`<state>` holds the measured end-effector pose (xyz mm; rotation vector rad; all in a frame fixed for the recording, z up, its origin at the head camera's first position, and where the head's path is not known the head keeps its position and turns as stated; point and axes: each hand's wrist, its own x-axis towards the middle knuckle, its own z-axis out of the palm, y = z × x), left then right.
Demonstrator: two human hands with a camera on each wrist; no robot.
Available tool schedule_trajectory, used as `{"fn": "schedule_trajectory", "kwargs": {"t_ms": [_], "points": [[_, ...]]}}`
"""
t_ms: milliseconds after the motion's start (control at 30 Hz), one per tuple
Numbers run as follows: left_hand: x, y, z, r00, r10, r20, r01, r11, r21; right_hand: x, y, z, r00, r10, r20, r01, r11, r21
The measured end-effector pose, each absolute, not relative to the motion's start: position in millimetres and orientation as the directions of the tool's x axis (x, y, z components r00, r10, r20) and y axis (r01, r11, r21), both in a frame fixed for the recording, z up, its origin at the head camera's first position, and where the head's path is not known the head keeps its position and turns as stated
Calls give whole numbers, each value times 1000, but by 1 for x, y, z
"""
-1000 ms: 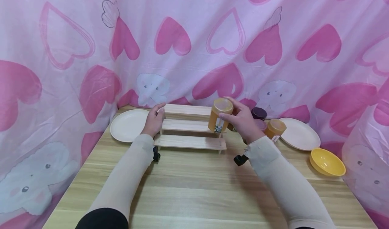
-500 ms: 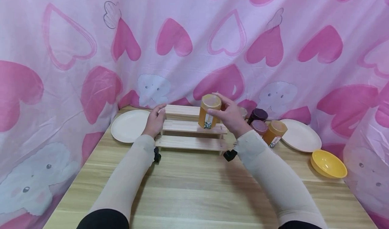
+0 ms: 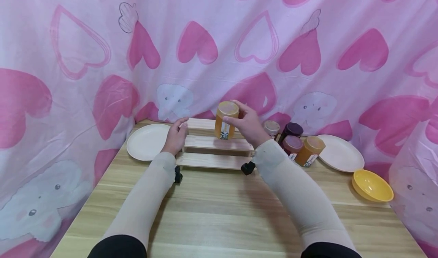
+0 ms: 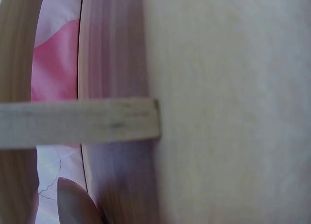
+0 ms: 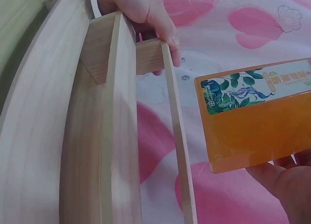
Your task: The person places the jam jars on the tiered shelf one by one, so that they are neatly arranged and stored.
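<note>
In the head view, the right hand [image 3: 249, 125] holds a honey jar [image 3: 221, 128], its grip closed round the body with the thumb on the near side. The jar is raised upright, lid up, in front of the upper tiers of a three-tier wooden shelf [image 3: 208, 160] on the table [image 3: 212, 212]. The left hand [image 3: 175, 138] is at the shelf's left end, just beside a cream plate [image 3: 147, 142]. To the right of the shelf stand a pale-lidded jar [image 3: 271, 127], a dark-lidded jar [image 3: 291, 130], a pink-lidded jar [image 3: 292, 144] and an amber jar [image 3: 310, 151]. Beyond them lie a white plate [image 3: 343, 153] and a yellow bowl [image 3: 371, 182]. A pink heart-print curtain [image 3: 226, 26] hangs behind.

The left wrist view is mostly blurred pale board, with a wooden crosspiece [image 4: 80, 123] meeting it and one fingertip [image 4: 75, 204] low down; the left grip cannot be told from here.

The right wrist view shows the left hand's fingers curled round the end of the top tier. The honey jar, its label printed with green leaves, is apart from that tier, with the right hand's fingers against its side.
</note>
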<state>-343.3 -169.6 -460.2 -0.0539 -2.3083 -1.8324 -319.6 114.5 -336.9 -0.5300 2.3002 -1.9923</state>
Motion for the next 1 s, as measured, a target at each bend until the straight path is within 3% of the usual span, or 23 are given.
{"fn": "schedule_trajectory", "kwargs": {"t_ms": [1000], "points": [[-346, -171, -462, -981, -108, 161, 130, 251, 959, -362, 36, -340, -925, -295, 240, -264, 43, -964]]}}
